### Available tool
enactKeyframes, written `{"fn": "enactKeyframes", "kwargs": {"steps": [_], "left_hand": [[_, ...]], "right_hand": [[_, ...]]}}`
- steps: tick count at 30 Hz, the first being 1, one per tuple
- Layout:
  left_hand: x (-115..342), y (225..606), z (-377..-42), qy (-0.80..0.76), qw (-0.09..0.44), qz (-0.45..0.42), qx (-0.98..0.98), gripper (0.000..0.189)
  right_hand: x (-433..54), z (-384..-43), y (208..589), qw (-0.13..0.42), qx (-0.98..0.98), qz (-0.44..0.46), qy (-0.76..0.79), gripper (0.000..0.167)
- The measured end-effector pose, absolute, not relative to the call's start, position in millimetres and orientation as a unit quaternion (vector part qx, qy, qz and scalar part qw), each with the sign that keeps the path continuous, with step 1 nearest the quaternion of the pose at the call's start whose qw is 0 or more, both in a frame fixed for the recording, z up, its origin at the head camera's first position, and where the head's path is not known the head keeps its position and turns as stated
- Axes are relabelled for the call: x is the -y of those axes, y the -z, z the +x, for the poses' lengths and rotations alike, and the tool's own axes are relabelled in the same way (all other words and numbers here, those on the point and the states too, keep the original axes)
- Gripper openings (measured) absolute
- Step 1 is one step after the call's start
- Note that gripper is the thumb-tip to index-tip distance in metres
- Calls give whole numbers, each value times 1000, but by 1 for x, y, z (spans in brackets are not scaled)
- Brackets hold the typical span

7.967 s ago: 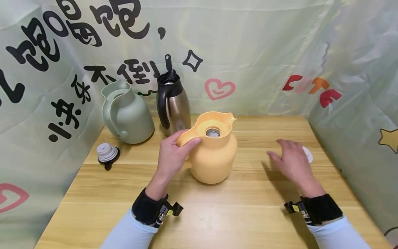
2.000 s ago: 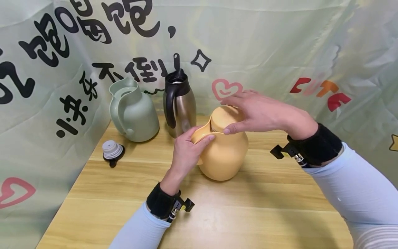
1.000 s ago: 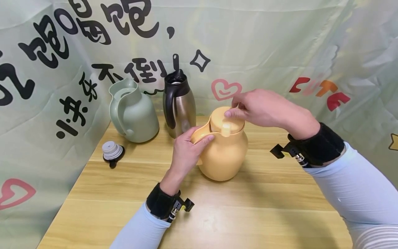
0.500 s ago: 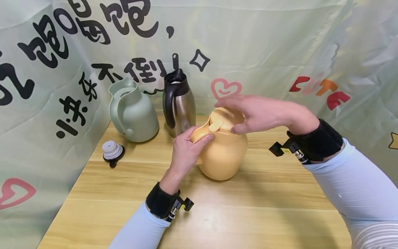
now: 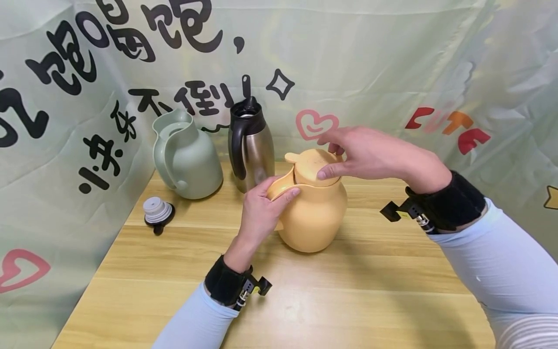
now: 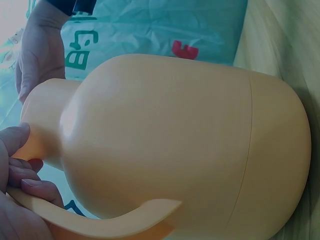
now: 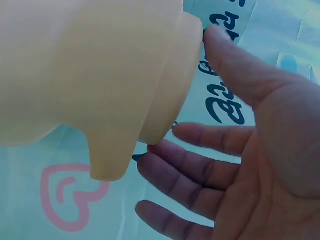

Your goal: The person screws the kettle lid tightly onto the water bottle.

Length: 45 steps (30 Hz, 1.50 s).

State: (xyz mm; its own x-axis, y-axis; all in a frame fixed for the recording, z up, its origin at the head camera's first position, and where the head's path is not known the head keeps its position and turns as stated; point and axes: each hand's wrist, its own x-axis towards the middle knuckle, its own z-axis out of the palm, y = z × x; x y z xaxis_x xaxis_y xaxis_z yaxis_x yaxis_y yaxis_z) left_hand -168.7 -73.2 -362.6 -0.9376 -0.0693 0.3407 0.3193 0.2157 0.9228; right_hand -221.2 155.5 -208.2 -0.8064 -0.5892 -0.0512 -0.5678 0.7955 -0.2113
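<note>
A yellow thermal jug [image 5: 311, 220] stands upright on the table, a round yellow lid [image 5: 308, 167] seated in its mouth. The lid's small tab [image 5: 291, 157] points to the back left. My left hand [image 5: 261, 206] grips the top of the jug's handle [image 6: 125, 222], thumb on the rim. Over the lid, my right hand [image 5: 370, 155] reaches in from the right, with thumb at the near edge and fingertips at the far side. In the right wrist view, its thumb and fingertips lie on either side of the lid, close by the jug's spout [image 7: 107, 155].
Behind to the left stand a lidless green jug [image 5: 189, 160] and a steel jug [image 5: 257, 155] with black handle and top. A black and white stopper [image 5: 157, 213] lies upside down on the left of the wooden table [image 5: 301, 305]. Printed cloth [image 5: 370, 58] encloses the back and sides.
My right hand has come from the table's right to the jug, whose bare mouth now holds the lid. Over the last second, the lid's tab has swung from the front round to the back left.
</note>
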Motion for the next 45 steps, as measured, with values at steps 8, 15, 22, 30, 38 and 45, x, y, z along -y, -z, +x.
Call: {"fn": "enactKeyframes", "kwargs": {"steps": [8,15,22,30,38,45], "left_hand": [[73,363,-168,622,160,-83,762,33],[73,363,-168,623,155,-84,762,33],[73,364,-168,620,159,-83,764,33],[73,363,-168,619,163,-87,763,33],[73,364,-168,622,163,-90,760,33],[74,365,-169,622,161,-92,760,32]], "right_hand": [[-158,-217,202,38,-949,-301,82,62],[-155,-216,208,65,-920,-373,105,47],[-154,-218,213,72,-928,-347,110,52],[-159,-215,204,58,-952,-288,84,59],[-156,-217,201,43,-934,-347,71,57],[-148,-220,209,100,-906,-401,92,63]]}}
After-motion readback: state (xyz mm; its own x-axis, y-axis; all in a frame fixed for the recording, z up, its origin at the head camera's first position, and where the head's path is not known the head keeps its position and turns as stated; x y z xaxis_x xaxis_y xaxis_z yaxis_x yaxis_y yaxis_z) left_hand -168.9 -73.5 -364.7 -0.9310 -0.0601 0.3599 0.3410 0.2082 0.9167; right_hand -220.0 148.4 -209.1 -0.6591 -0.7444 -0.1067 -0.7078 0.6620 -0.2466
